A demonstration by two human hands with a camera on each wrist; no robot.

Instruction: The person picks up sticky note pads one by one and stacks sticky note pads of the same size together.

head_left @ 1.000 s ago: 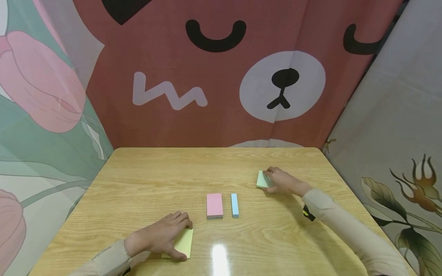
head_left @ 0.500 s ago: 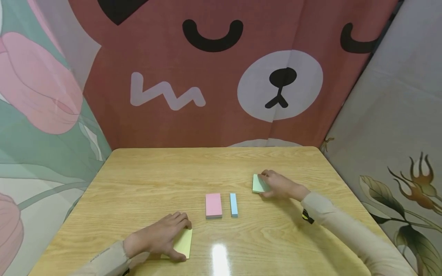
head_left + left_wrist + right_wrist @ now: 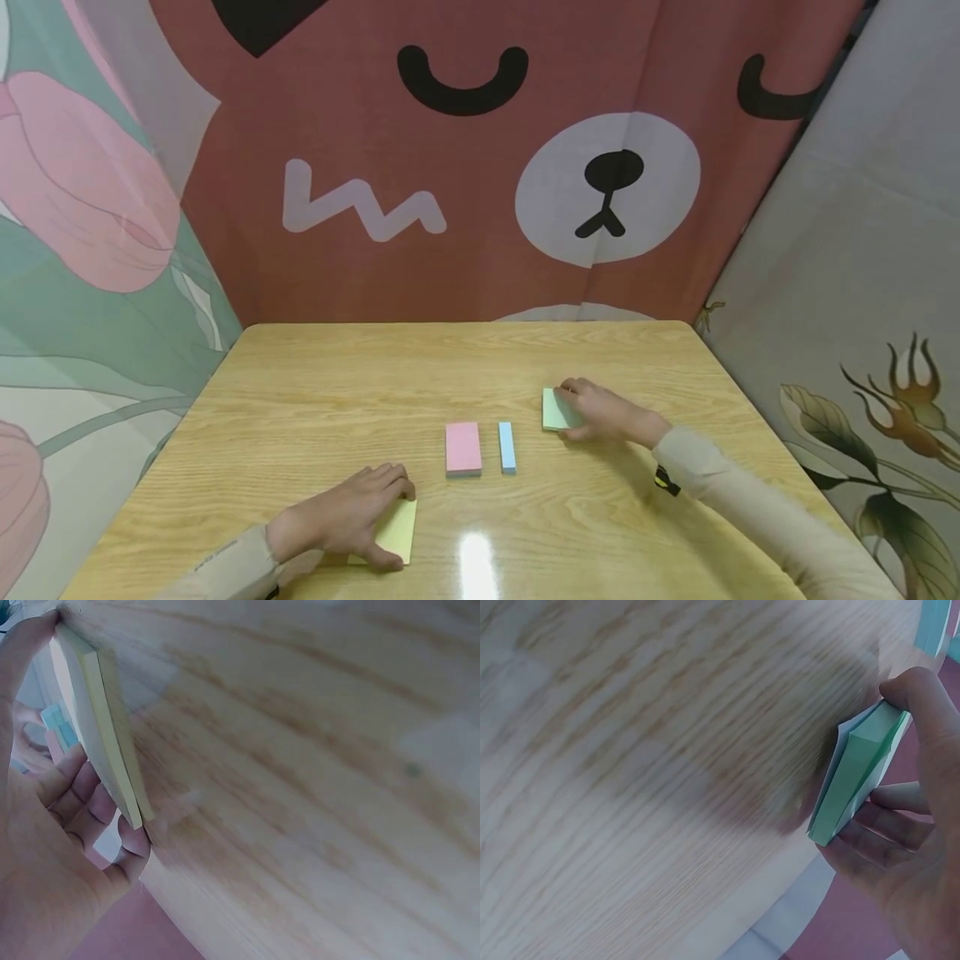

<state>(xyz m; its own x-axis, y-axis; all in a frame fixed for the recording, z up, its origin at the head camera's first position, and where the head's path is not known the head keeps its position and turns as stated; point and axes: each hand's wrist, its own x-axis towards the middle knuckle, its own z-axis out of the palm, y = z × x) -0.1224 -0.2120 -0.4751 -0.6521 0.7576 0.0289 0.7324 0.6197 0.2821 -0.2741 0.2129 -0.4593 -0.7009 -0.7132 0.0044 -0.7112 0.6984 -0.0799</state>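
My left hand (image 3: 348,512) grips a yellow sticky note pad (image 3: 397,532) by its opposite edges, low on the table at the front left. In the left wrist view the thumb is at one end of the yellow pad (image 3: 101,724) and the fingers are at the other. Farther back on the right, my right hand (image 3: 603,412) holds a green sticky note pad (image 3: 555,410) between thumb and fingers. The right wrist view shows the green pad (image 3: 855,772) as a thick block, its sheets slightly fanned. Between the hands lie a pink sticky note pad (image 3: 463,447) and a narrow blue sticky note pad (image 3: 507,447).
The wooden table (image 3: 360,375) has its far edge against a red curtain (image 3: 480,275) with a bear print. Patterned cloth (image 3: 840,292) hangs along the right side, and a floral one (image 3: 97,333) along the left.
My right hand has drawn the green sticky note pad left and nearer, toward the blue one. The left hand keeps its grip on the yellow pad in the same place.
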